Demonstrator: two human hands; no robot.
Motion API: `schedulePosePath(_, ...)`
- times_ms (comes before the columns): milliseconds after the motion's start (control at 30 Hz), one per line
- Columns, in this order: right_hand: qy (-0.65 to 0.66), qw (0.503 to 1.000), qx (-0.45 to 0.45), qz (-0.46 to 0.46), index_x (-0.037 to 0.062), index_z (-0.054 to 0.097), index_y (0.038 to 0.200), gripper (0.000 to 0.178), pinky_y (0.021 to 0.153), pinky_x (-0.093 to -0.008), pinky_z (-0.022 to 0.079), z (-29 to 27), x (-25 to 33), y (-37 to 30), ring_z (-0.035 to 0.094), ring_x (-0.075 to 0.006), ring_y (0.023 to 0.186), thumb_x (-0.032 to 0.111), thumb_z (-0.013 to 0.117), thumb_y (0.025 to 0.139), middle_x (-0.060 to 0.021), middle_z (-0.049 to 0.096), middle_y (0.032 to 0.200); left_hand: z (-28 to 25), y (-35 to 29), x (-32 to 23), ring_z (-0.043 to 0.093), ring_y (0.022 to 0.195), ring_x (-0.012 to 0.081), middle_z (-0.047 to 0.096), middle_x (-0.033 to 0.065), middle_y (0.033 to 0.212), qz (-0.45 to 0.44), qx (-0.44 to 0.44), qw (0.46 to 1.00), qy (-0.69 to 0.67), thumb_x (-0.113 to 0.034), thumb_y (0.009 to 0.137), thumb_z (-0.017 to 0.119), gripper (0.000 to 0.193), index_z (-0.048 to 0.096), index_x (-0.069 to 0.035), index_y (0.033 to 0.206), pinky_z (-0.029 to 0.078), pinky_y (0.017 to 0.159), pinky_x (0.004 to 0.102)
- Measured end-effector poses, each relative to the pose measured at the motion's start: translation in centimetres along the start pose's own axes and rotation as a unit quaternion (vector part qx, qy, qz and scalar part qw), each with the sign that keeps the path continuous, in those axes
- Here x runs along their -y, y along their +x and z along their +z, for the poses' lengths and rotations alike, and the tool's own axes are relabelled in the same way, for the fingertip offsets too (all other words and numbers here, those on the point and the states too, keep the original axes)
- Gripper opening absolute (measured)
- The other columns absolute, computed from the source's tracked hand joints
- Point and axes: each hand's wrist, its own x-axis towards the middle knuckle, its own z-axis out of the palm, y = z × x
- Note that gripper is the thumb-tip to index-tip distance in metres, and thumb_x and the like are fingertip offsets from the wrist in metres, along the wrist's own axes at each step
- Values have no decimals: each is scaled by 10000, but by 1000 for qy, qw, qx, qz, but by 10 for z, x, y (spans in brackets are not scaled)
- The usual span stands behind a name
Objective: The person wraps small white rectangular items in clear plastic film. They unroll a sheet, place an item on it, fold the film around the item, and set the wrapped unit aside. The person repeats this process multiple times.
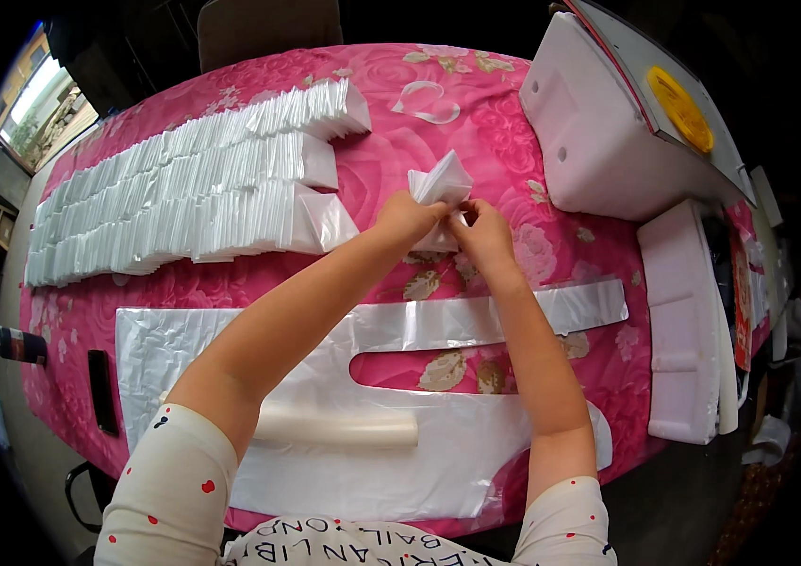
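Both my hands are closed on a folded white plastic bag over the middle of the table. My left hand grips its left side. My right hand pinches its lower right edge with thumb and fingers. Nearer to me, a white plastic carrier bag lies spread flat beneath my forearms, with a long cut-out between its handles. A cream-coloured tube or rod rests across it, partly hidden by my left arm. Left of my hands, folded white bags stand packed tightly in long rows.
A pink floral cloth covers the table. At the right stand a white foam box with a yellow round object on a board, and a foam lid. A black phone and dark cup-like container sit at the left edge.
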Motion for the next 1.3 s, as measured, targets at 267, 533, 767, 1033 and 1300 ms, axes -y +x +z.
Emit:
schedulePosePath(267,351,922,109,-119,14,407,1208,486,906,-308,427,-11,60,-106,500,-157,1086,-8,646,786,-84,514,1171,-43,-136,-10,577,779,135,623,66,843,125,34,977,-168,-179,817,610,249,596,9,981,453,697,298)
schedulePosePath(533,331,931,103,-118,22,317,1355,724,899,-291,435,36,71,-291,526,-165,1074,-70,661,725,-99,529,1164,-86,-292,71,509,1070,215,498,111,1174,315,44,941,-120,-122,643,792,838,326,-44,1336,414,892,328)
schedulePosePath(767,112,960,91,-239,38,340,1347,883,927,-363,427,76,44,-329,502,-295,1115,28,771,577,-120,528,1200,-85,-329,138,512,1103,312,443,181,1271,339,30,939,41,-304,590,853,1220,15,-40,1436,394,933,382)
schedulePosePath(1033,145,951,138,-236,44,271,1384,973,990,-383,370,77,61,-338,454,-299,1177,139,809,579,-143,476,1276,-78,-329,142,480,1125,329,394,218,1302,406,-23,914,4,-445,549,848,1331,-68,-48,1430,382,938,415)
schedulePosePath(1300,155,952,123,-236,58,364,1316,940,861,-375,458,98,45,-335,554,-278,1029,211,864,534,-131,543,1135,-75,-340,154,484,1125,298,420,192,1260,361,14,924,-129,-400,577,846,1292,-63,-60,1430,386,942,406)
